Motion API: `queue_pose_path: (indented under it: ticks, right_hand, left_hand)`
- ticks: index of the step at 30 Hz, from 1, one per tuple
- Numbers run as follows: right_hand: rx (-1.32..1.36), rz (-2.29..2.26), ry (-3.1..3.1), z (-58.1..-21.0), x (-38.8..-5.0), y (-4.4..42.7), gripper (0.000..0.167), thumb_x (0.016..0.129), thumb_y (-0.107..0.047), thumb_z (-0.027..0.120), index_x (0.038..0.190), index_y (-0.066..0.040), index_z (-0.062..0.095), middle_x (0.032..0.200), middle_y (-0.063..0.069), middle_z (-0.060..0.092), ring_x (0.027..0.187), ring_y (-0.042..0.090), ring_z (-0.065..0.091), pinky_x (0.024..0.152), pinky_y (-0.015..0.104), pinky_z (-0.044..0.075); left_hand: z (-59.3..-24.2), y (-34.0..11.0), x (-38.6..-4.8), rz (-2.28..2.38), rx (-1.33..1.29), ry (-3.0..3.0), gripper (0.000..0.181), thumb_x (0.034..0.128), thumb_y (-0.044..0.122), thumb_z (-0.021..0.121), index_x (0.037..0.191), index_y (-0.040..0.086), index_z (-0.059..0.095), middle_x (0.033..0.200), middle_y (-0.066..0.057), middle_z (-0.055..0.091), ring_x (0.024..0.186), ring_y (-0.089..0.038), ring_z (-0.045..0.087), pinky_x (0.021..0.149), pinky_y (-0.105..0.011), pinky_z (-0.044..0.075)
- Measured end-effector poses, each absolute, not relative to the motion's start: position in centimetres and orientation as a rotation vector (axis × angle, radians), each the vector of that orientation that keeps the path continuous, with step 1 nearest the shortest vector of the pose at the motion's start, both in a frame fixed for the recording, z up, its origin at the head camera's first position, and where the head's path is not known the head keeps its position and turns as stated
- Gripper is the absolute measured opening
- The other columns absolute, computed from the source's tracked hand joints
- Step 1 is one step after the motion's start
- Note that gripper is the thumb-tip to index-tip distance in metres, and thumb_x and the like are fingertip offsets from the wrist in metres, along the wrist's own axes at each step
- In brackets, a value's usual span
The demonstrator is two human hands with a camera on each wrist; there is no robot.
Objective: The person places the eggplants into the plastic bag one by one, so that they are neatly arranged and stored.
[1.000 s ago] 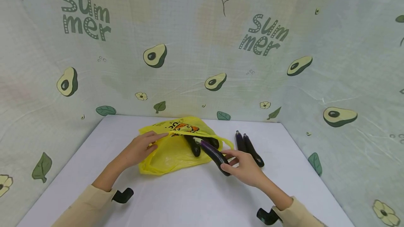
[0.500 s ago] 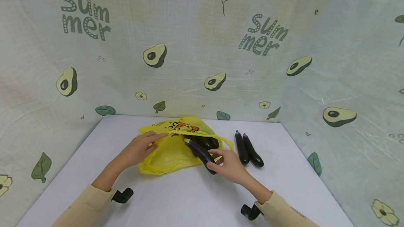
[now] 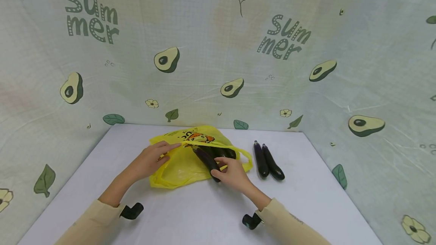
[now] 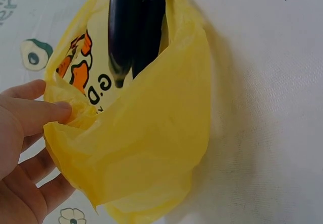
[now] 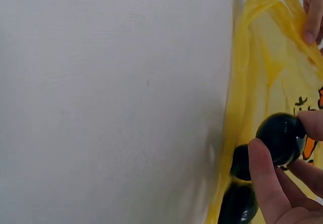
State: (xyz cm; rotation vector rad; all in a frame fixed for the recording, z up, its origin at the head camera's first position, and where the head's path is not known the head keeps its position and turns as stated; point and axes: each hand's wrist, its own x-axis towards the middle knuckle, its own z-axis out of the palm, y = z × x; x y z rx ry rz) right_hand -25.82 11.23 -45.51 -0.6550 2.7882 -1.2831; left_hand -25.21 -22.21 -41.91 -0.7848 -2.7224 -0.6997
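My right hand (image 3: 233,175) grips an eggplant (image 3: 205,158) near its blunt end, with its stem end inside the mouth of a yellow plastic bag (image 3: 173,171). In the right wrist view, thumb and fingers close around the dark round end of that eggplant (image 5: 280,133). My left hand (image 3: 148,163) pinches the bag's rim at the left; the left wrist view shows its fingers on the crumpled plastic (image 4: 136,153). Other dark eggplants (image 3: 226,153) lie in the bag, partly hidden by its upper edge and handle.
Two more eggplants, a left one (image 3: 260,160) and a right one (image 3: 273,163), lie side by side on the white table (image 3: 190,214), right of the bag. A cloth printed with avocados (image 3: 197,22) hangs behind and along the sides.
My right hand has moved left with the eggplant, whose stem end has slid from the bag's opening to further under its upper edge. My left hand has stayed in place.
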Motion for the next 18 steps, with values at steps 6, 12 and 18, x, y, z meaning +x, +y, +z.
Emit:
queue_pose_path:
  ticks: [6, 12, 18]
  right_hand:
    - [-0.645, -1.306, 2.802, -46.4, -26.3, 9.9, 0.048, 0.094, -0.027, 0.081, 0.135, -0.005, 0.071, 0.114, 0.014, 0.075, 0.087, 0.021, 0.074, 0.073, 0.031, 0.061]
    - [-0.593, -1.338, 2.797, -46.9, -26.5, 8.8, 0.048, 0.094, -0.027, 0.081, 0.135, -0.004, 0.070, 0.112, 0.013, 0.075, 0.089, 0.020, 0.074, 0.072, 0.029, 0.060]
    - [-0.568, -1.350, 2.810, -47.1, -26.7, 8.0, 0.048, 0.094, -0.024, 0.081, 0.134, 0.000, 0.070, 0.109, 0.014, 0.075, 0.084, 0.015, 0.070, 0.070, 0.026, 0.059]
  left_hand:
    - [-41.7, -22.1, -25.1, -0.703, -0.775, -2.731, 0.063, 0.0955, -0.004, 0.075, 0.153, 0.019, 0.060, 0.114, -0.002, 0.067, 0.081, -0.011, 0.052, 0.072, -0.026, 0.052]
    - [-41.5, -22.1, -24.9, -0.707, -0.761, -2.746, 0.063, 0.0960, -0.003, 0.075, 0.153, 0.020, 0.060, 0.115, -0.002, 0.067, 0.082, -0.011, 0.053, 0.073, -0.028, 0.053]
    - [-41.4, -22.0, -24.8, -0.714, -0.756, -2.756, 0.062, 0.0970, -0.002, 0.074, 0.153, 0.020, 0.060, 0.115, -0.002, 0.067, 0.081, -0.011, 0.053, 0.073, -0.028, 0.053]
